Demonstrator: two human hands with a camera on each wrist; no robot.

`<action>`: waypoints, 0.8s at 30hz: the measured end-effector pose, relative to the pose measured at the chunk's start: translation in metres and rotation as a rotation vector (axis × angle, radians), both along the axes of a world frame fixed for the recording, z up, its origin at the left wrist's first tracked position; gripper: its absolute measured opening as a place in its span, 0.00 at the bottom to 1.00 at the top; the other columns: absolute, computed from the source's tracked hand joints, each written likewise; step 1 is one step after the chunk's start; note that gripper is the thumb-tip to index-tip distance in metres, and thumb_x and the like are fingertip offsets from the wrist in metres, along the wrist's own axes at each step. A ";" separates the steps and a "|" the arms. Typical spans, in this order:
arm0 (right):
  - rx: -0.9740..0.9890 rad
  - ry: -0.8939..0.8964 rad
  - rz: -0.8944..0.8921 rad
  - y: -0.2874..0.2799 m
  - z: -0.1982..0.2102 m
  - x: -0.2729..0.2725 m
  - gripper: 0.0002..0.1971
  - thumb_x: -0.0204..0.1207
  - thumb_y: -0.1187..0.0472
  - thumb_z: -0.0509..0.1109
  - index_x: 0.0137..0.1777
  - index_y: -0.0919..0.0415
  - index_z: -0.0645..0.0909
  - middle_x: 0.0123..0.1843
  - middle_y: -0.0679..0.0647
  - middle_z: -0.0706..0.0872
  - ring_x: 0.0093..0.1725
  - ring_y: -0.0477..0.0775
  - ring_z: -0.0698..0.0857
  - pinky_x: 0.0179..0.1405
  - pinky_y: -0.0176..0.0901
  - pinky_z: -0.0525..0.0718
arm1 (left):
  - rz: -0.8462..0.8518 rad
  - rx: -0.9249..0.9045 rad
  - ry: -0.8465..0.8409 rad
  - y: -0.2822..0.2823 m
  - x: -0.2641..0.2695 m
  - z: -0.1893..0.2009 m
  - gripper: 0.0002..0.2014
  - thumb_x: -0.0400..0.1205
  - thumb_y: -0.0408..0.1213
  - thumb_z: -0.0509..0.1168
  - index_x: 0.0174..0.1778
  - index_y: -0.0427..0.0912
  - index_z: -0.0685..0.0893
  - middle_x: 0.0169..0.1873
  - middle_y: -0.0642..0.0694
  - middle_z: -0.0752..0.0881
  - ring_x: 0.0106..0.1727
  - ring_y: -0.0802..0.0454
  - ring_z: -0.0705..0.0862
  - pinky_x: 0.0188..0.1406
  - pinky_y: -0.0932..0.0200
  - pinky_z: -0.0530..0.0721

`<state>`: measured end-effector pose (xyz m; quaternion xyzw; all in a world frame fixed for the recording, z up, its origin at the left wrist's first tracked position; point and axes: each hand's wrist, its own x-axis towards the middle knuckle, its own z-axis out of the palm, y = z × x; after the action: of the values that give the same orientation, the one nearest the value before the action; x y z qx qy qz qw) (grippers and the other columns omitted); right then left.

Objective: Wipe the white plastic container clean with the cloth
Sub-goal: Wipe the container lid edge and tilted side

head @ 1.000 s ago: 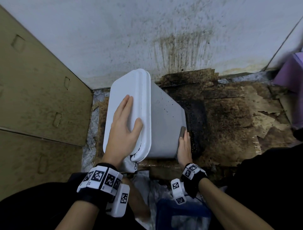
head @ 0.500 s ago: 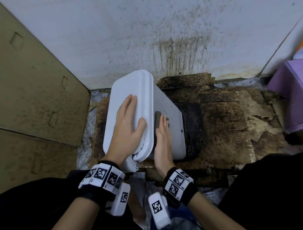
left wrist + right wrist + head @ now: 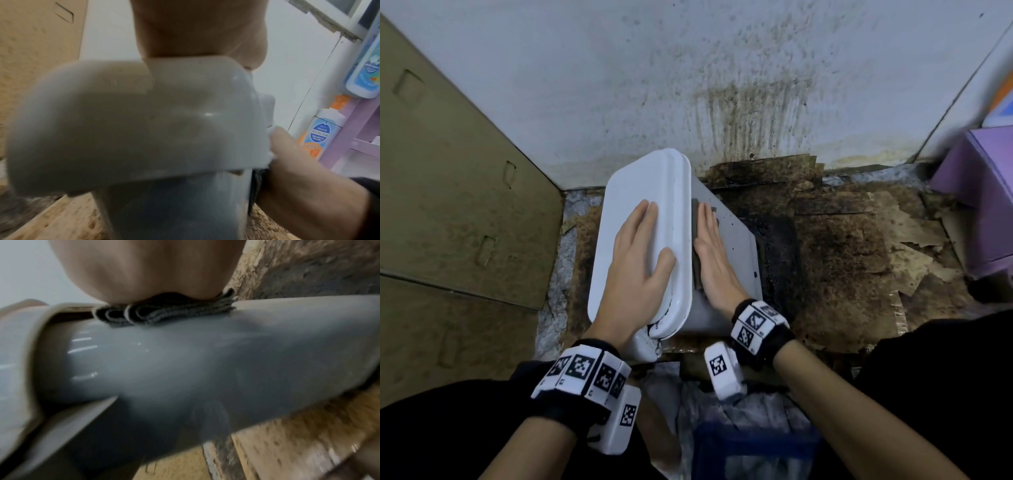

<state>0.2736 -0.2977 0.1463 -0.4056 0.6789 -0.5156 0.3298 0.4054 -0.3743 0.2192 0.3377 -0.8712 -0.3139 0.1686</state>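
left hand (image 3: 641,254) lies flat, fingers straight; right hand (image 3: 714,253) flat too, fingers together.

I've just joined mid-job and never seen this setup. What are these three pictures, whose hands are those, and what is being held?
No machine here: a person works bare-handed, wearing cameras. The big picture comes from a head camera looking down; the other two come from cameras on each wrist, looking along the hand.

A white plastic container lies on its side on stained brown cardboard by a spattered wall. The left hand rests flat on the container's white lid, steadying it. The right hand presses a folded grey cloth flat against the container's upper side, close to the lid's rim. Neither hand grips anything.
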 end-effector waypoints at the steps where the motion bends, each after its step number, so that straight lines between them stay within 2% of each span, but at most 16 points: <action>1: 0.006 0.008 0.024 -0.005 0.000 -0.007 0.29 0.91 0.50 0.39 0.88 0.51 0.34 0.89 0.47 0.32 0.87 0.41 0.32 0.88 0.57 0.37 | 0.001 -0.001 0.004 0.000 0.001 -0.001 0.33 0.88 0.50 0.55 0.90 0.48 0.58 0.89 0.56 0.56 0.89 0.62 0.52 0.85 0.69 0.50; 5: 0.046 0.043 0.106 -0.026 0.004 -0.032 0.28 0.93 0.55 0.40 0.88 0.53 0.32 0.89 0.49 0.30 0.87 0.46 0.30 0.88 0.59 0.36 | 0.002 -0.006 0.012 -0.003 0.002 -0.002 0.33 0.88 0.51 0.54 0.90 0.49 0.58 0.89 0.57 0.56 0.89 0.63 0.53 0.84 0.71 0.50; 9: 0.089 0.037 0.109 -0.042 0.008 -0.045 0.28 0.93 0.56 0.40 0.87 0.55 0.31 0.89 0.51 0.29 0.87 0.49 0.28 0.88 0.58 0.35 | 0.002 -0.001 0.021 -0.005 0.003 -0.003 0.34 0.87 0.54 0.54 0.90 0.49 0.58 0.89 0.57 0.57 0.88 0.64 0.53 0.86 0.67 0.52; 14: 0.085 0.006 0.074 -0.031 0.006 -0.035 0.29 0.93 0.52 0.39 0.87 0.53 0.28 0.88 0.48 0.27 0.86 0.44 0.27 0.87 0.56 0.32 | -0.013 -0.003 0.030 -0.003 0.001 -0.001 0.32 0.88 0.49 0.57 0.90 0.47 0.59 0.89 0.55 0.57 0.89 0.63 0.53 0.87 0.64 0.53; 18: 0.076 0.010 0.039 -0.011 0.004 -0.011 0.29 0.93 0.52 0.40 0.86 0.52 0.28 0.87 0.47 0.26 0.85 0.40 0.28 0.87 0.48 0.31 | -0.013 -0.007 0.030 -0.004 0.001 -0.002 0.33 0.88 0.48 0.57 0.90 0.45 0.60 0.89 0.54 0.57 0.88 0.64 0.53 0.85 0.69 0.52; 20: 0.067 -0.004 0.015 -0.004 0.002 -0.002 0.28 0.93 0.52 0.40 0.85 0.49 0.28 0.86 0.43 0.26 0.85 0.37 0.29 0.86 0.45 0.31 | -0.007 -0.007 0.027 -0.005 0.002 -0.002 0.33 0.88 0.48 0.57 0.90 0.46 0.59 0.89 0.54 0.57 0.88 0.65 0.53 0.84 0.71 0.51; 22: 0.062 -0.007 0.005 -0.002 -0.001 0.004 0.27 0.93 0.53 0.41 0.84 0.47 0.28 0.85 0.40 0.25 0.84 0.35 0.29 0.87 0.44 0.32 | -0.009 -0.005 0.027 -0.005 0.004 -0.002 0.33 0.88 0.48 0.57 0.90 0.46 0.59 0.89 0.54 0.57 0.88 0.64 0.53 0.85 0.70 0.52; 24: 0.053 -0.003 0.007 -0.003 -0.004 0.004 0.27 0.93 0.52 0.41 0.84 0.47 0.29 0.86 0.42 0.26 0.85 0.36 0.29 0.87 0.47 0.33 | -0.009 -0.006 0.026 -0.006 0.005 -0.002 0.33 0.88 0.48 0.57 0.90 0.45 0.59 0.89 0.54 0.57 0.88 0.64 0.53 0.85 0.69 0.52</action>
<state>0.2775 -0.3009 0.1422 -0.3983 0.6903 -0.4969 0.3433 0.4103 -0.3803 0.2174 0.3292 -0.8714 -0.3164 0.1794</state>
